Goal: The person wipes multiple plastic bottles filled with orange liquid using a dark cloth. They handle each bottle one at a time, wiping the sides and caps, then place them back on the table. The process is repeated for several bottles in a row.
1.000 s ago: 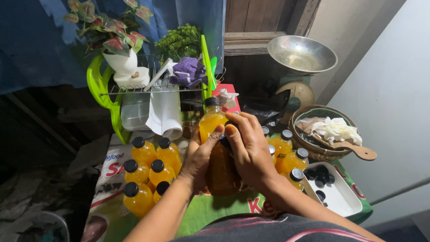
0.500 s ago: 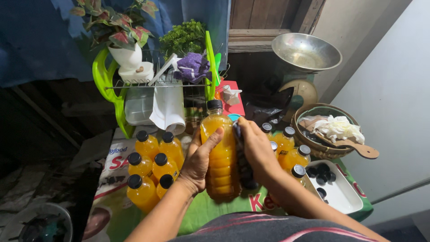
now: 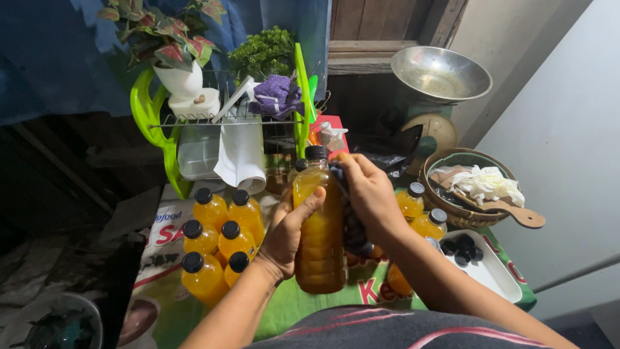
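Right hand (image 3: 368, 194) covered the upper right side of the large orange bottle (image 3: 320, 232); what dark thing it pressed there could not be told. Left hand (image 3: 287, 236) hid the bottle's lower left side. Right of that bottle, small orange bottles (image 3: 420, 213) sat partly behind the right forearm; their count unclear. Below the large bottle, the printed green cloth (image 3: 310, 307) was covered by arms and shirt. Far left of it, a round dark container (image 3: 58, 326) was cut by the bottom edge, contents too dim to tell.
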